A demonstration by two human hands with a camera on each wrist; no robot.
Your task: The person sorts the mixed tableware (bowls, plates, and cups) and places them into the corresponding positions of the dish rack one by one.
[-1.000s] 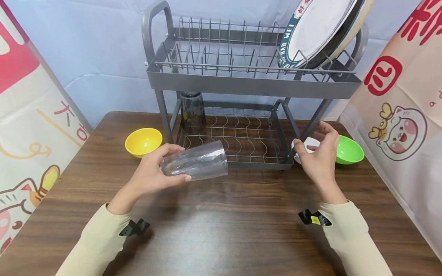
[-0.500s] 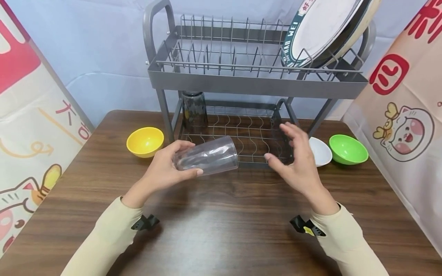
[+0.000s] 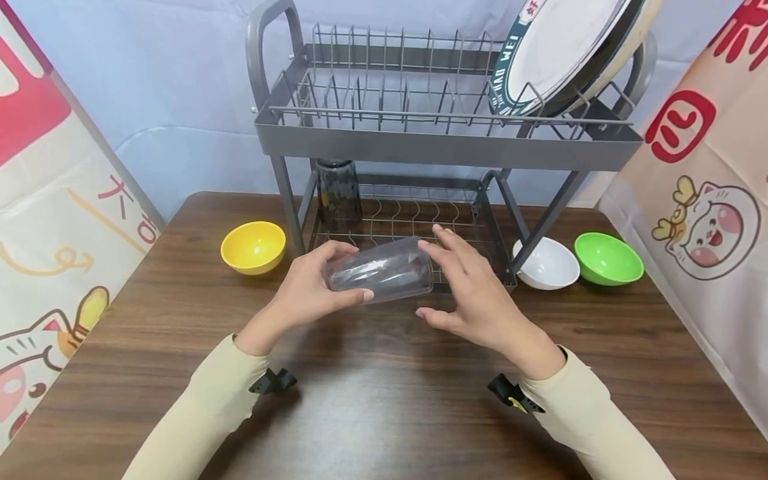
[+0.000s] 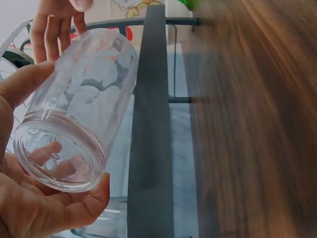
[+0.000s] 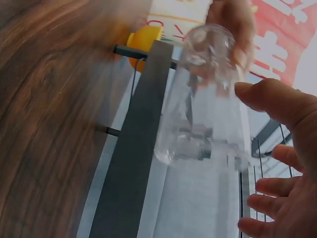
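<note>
My left hand [image 3: 306, 287] holds a clear drinking glass [image 3: 390, 270] near its thick base, in front of the rack's lower tier. The glass lies almost level, its mouth toward the right. In the left wrist view thumb and fingers curl round the base end of the glass [image 4: 79, 109]. My right hand [image 3: 474, 293] is at the mouth end, thumb and fingers spread apart, index fingertip right at the rim. The right wrist view shows the right thumb [image 5: 272, 99] beside the glass [image 5: 205, 114], with the other fingers off to one side.
A grey two-tier dish rack [image 3: 444, 148] stands at the back, plates [image 3: 558, 60] leaning in its upper right. A dark glass [image 3: 338, 193] stands on its lower tier at left. A yellow bowl [image 3: 253, 248] is left of it; white [image 3: 549, 265] and green [image 3: 608, 259] bowls are right.
My right hand has left the white bowl at the rack's right leg and moved left to the glass's mouth. My left hand has carried the glass a little to the right.
</note>
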